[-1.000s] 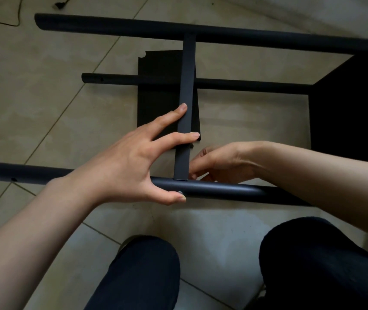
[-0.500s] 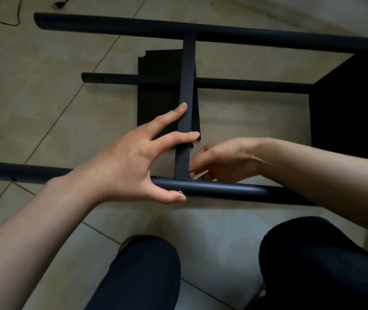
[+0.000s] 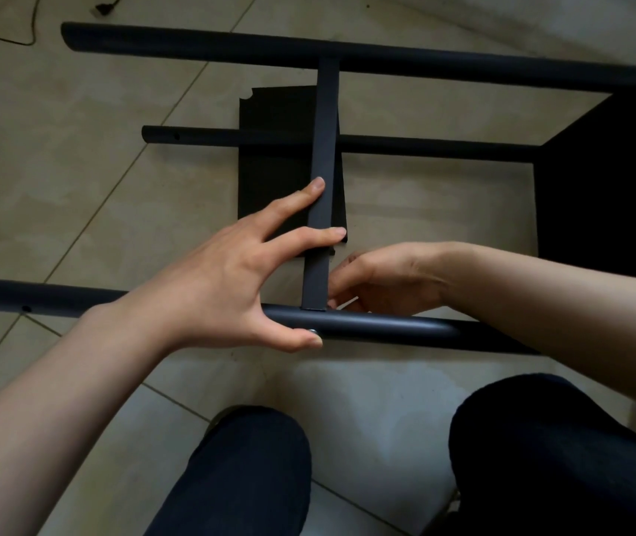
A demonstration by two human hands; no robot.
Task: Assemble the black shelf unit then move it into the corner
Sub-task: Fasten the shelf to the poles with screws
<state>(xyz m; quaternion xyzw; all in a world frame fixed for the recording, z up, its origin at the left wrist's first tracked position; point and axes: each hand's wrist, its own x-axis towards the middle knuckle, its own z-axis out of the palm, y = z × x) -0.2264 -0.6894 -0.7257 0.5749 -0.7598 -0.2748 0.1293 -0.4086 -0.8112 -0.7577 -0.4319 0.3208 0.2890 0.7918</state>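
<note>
- The black shelf unit (image 3: 598, 187) lies on its side on the tiled floor (image 3: 76, 168), partly assembled; no brand, label or writing can be read on any part.
- Landmark: the near tube (image 3: 386, 328), a round black tube running left to right just beyond the person's knees (image 3: 246, 470).
- A flat black crossbar (image 3: 324, 156) rises from the near tube at a right angle and meets the far tube (image 3: 424, 61) beyond it.
- A thinner middle tube (image 3: 424, 145) lies between the near tube and the far tube, passing under the crossbar.
- A black shelf panel (image 3: 273, 179) lies flat on the floor beyond the near tube, under the crossbar.
- Left hand (image 3: 231, 280): fingers spread; two fingers rest across the crossbar above the near tube, and the thumb presses the near tube's front beside a small silver screw head (image 3: 313, 331).
- Right hand (image 3: 382, 280): just beyond the near tube, right of the crossbar's foot; fingers curled towards the joint. What they pinch, if anything, cannot be told.
- A dark cable (image 3: 18, 40) lies on the floor beyond the far tube's left end.
</note>
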